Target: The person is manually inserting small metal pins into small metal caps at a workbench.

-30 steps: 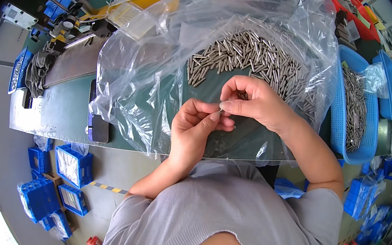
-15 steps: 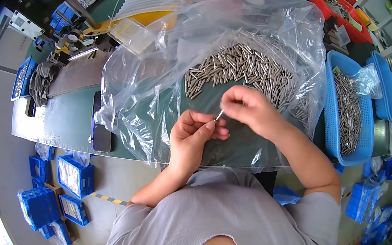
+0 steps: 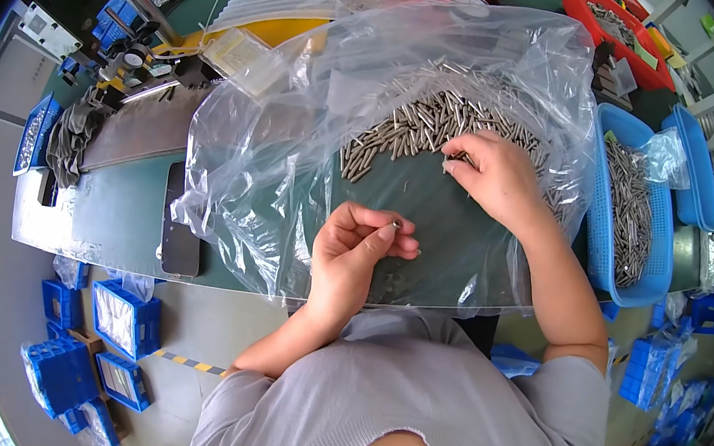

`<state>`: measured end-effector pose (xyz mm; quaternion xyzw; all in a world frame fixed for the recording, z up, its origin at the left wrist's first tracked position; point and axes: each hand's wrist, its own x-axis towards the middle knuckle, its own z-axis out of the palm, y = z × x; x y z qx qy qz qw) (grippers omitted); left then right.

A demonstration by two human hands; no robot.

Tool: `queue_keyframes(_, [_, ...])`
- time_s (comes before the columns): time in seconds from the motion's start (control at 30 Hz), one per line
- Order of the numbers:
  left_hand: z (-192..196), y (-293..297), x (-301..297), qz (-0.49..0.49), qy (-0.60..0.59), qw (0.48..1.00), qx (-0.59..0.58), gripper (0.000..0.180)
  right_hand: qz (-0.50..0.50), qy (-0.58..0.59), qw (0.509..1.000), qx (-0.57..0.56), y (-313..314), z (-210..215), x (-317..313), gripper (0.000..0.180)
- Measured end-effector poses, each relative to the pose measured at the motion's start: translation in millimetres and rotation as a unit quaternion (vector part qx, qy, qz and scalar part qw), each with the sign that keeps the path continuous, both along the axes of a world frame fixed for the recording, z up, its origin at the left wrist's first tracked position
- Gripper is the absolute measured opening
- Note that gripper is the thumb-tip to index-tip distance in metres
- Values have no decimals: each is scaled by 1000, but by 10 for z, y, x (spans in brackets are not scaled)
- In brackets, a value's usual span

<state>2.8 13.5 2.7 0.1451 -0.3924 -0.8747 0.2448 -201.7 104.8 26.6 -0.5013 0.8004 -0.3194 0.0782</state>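
Observation:
A spread pile of grey metal pins [image 3: 415, 127] lies on a clear plastic bag [image 3: 247, 163] over the green tabletop. Near the front edge, my left hand [image 3: 351, 254] is pinched between thumb and forefinger on a small metal pin [image 3: 396, 224]; only its round end shows, the rest being hidden in the fingers. My right hand [image 3: 498, 177] is at the pile's near edge, fingers curled and thumb drawn toward them. What lies between those fingertips is too small to make out.
To the right, a blue basket [image 3: 629, 214] holds many similar pins, beside another blue basket [image 3: 696, 168]. Red baskets [image 3: 621, 32] stand at the back. A dark phone [image 3: 181, 236] lies at left, near a bench device with a dial [image 3: 133, 60].
My right hand has moved away from my left hand, forward and right to the pile's edge. The thin bright rod between the hands no longer shows. My left hand has stayed nearly still.

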Motion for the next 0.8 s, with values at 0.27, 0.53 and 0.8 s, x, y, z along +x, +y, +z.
queue_keyframes(0.27, [3,-4,9,-1,-6,1000,-2,5,57,36,997,24,-24,-9,140,18])
queue_keyframes(0.53, [59,-32,-19,-13,-35,999,5,5,101,48,994,15,11,-25,71,12])
queue_keyframes(0.8, [521,6,-4,-82,-9,995,-55,5,76,-127,988,-52,22,46,102,11])
